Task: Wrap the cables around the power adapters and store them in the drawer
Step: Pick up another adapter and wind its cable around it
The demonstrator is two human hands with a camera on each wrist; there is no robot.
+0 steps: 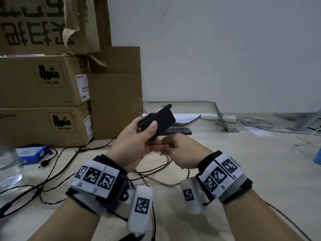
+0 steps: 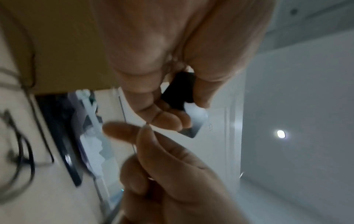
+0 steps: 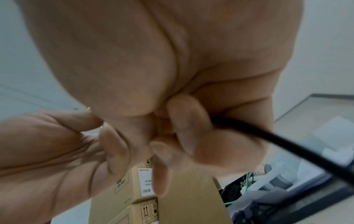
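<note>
Both wrists, with their marker bands, are closest to me; just beyond them the left hand (image 1: pixel 133 140) has its fingers curled around a black power adapter (image 1: pixel 159 121), thumb pressed on its near face, and holds it in the air above the table (image 1: pixel 243 162). Directly below those fingers, touching them, the right hand (image 1: pixel 180 150) is closed with thumb and forefinger pinching a thin cable (image 3: pixel 277 139), which drops away under the hands to loose loops on the table. To wrap well, I think the right fingers should keep light tension and lay each turn beside the last, while the left thumb pins the first turn. Its long axis goes diagonally: the far end points up and away to the right, the near end down toward the left fingers. No drawer is visible from here.
</note>
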